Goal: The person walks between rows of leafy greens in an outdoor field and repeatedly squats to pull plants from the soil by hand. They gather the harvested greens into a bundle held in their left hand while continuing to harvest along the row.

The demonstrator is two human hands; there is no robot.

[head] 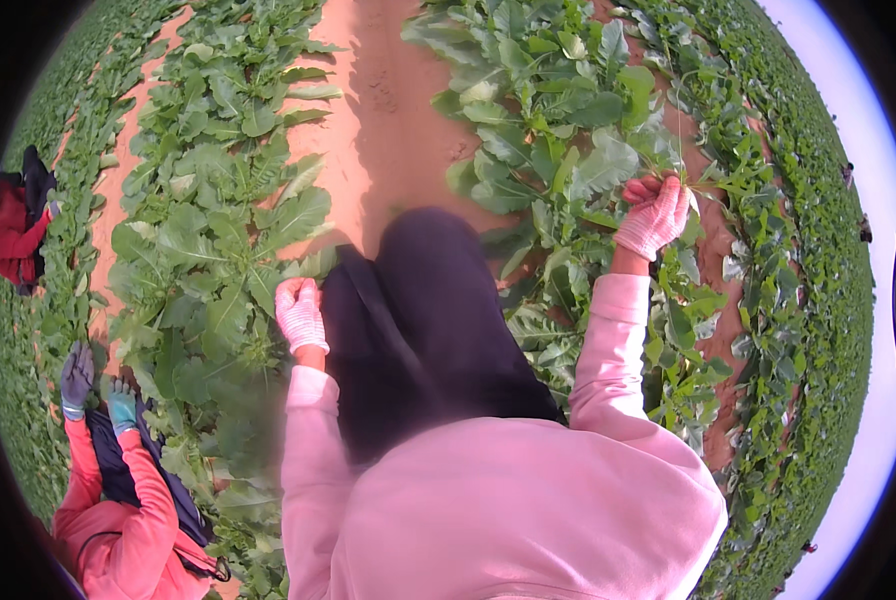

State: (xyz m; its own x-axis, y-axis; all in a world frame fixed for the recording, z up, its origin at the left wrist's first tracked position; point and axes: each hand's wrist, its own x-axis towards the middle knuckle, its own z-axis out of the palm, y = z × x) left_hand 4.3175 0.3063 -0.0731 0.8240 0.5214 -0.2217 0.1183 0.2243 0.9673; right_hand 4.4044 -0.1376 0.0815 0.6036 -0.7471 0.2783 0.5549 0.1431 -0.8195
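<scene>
My right hand, in a pink-and-white striped work glove, is raised over the leafy row on the right. Its fingertips pinch a thin green plant stem, with narrow leaf stalks spreading around them. My left hand, in a matching glove, is beside my dark trouser leg, at the edge of the left row. Its fingers are curled next to a broad green leaf. Whether they grip anything is hidden.
Rows of leafy crop plants flank a strip of reddish bare soil. A co-worker in a coral top and gloves is at the lower left; another person in red is farther off. Distant people line the right horizon.
</scene>
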